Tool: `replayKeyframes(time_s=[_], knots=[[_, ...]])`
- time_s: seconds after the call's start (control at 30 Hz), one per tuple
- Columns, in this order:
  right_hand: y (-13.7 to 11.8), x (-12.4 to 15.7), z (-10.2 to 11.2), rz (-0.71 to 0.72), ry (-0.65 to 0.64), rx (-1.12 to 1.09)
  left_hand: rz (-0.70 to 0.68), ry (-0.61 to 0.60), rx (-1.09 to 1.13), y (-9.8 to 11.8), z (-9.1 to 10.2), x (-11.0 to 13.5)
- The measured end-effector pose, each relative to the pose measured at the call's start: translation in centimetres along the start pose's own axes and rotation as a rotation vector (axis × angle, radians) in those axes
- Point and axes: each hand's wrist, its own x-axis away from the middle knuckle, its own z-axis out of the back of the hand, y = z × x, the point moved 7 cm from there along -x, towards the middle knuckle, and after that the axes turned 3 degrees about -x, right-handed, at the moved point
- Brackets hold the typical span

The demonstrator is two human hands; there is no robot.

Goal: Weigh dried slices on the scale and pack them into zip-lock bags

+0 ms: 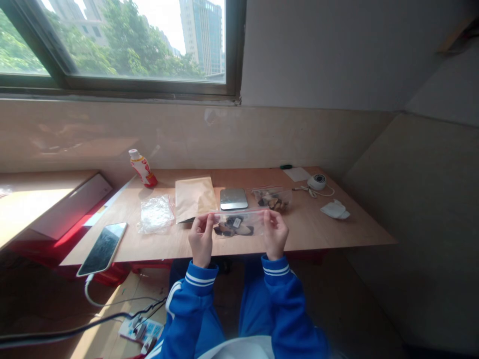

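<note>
A clear zip bag (254, 217) is stretched between my two hands over the front of the table. Dark and tan dried pieces and a small white packet lie inside it. My left hand (202, 237) pinches the bag's top left corner, and my right hand (276, 233) pinches the top right corner, along the red zip line. Just beyond the bag sits a flat silver scale (233, 198). A second clear bag (275, 198) of similar brown pieces lies behind my right hand. To the left of the scale rests a kraft paper pouch (194, 197).
Clear plastic bags (156, 214) and a red-and-white bottle (142, 168) are on the left side. A phone (103, 249) on a charging cable overhangs the table's left front edge. On the right are a white fan (317, 182), crumpled tissue (336, 210) and a paper sheet (297, 174).
</note>
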Motion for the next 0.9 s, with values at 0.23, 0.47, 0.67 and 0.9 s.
replayKeyframes(time_s=[0.23, 0.47, 0.67, 0.9], knots=[[-0.1, -0.3, -0.1, -0.024, -0.028, -0.055, 0.054, 0.026, 0.184, 0.2, -1.1, 0.5], [-0.4, 0.4, -2.3, -0.091, -0.215, -0.266, 0.128, -0.01, 0.383, -1.1, -2.3, 0.7], [1.4, 0.4, -2.4, -0.192, -0.226, -0.303, 0.155, 0.023, 0.338, -1.7, -2.0, 0.4], [1.6, 0.4, -2.2, -0.183, -0.224, -0.259, 0.159, -0.004, 0.253, -1.9, -2.0, 0.5]])
